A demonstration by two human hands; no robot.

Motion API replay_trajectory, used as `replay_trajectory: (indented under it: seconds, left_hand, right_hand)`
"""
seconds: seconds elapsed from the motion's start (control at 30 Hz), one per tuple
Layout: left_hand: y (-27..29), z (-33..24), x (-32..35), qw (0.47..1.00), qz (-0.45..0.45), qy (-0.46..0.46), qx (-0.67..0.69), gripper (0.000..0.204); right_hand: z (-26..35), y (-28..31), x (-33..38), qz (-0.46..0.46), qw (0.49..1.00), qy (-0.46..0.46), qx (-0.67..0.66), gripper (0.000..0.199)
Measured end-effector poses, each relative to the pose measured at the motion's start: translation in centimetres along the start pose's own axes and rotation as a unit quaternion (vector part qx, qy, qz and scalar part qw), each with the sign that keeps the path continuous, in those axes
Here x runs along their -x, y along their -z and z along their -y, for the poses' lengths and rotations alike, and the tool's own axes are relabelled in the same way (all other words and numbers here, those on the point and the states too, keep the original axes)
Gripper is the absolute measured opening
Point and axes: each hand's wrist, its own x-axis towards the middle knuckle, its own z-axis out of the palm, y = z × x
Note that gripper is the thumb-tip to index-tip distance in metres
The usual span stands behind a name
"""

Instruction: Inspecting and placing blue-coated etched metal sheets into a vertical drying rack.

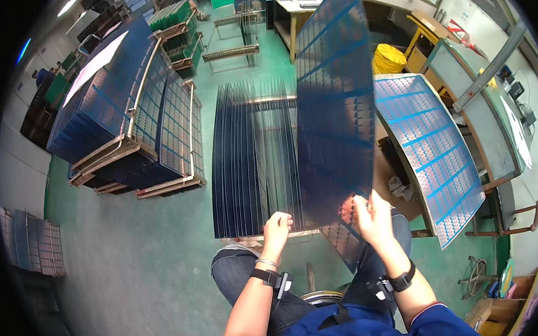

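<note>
In front of me stands a rack of upright thin dark blue circuit-board panels [235,163], with wider gaps between the panels toward its right side. My right hand [374,220] is closed on the near edge of a large circuit-board panel [336,110], thumb and fingers pinching it. This panel stands tall and upright at the right side of the rack, blue with rows of small copper-coloured patterns. At the rack's near edge my left hand [277,231] is curled closed; whether its fingertips hold a panel edge is hidden.
On the right, another patterned panel [432,153] lies tilted on a stand beside a green-topped bench [470,109]. Loaded racks of panels [120,115] stand on the left. A yellow bag [388,58] sits behind the tilted panel. Farther back is a metal rack [231,51].
</note>
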Motion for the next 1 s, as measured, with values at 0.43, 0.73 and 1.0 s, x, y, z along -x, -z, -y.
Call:
replay_trajectory:
  seconds: [0.43, 0.73, 1.0]
  left_hand:
    - [-4.8, -2.5, -4.3, 0.849, 0.0, -0.298, -0.436, 0.035]
    - [-4.0, -2.2, -4.0, 0.86, -0.008, -0.269, -0.434, 0.054]
    - [-4.0, -1.8, -4.3, 0.823, 0.009, -0.277, -0.496, 0.048]
  right_hand:
    - [-4.5, -6.2, -4.2, -0.007, 0.995, -0.028, -0.1, 0.058]
    - [-3.8, -7.4, -9.3, 0.012, 0.995, -0.024, 0.094, 0.067]
    - [-7.6, -12.8, -8.7, 0.06, 0.975, -0.032, 0.213, 0.074]
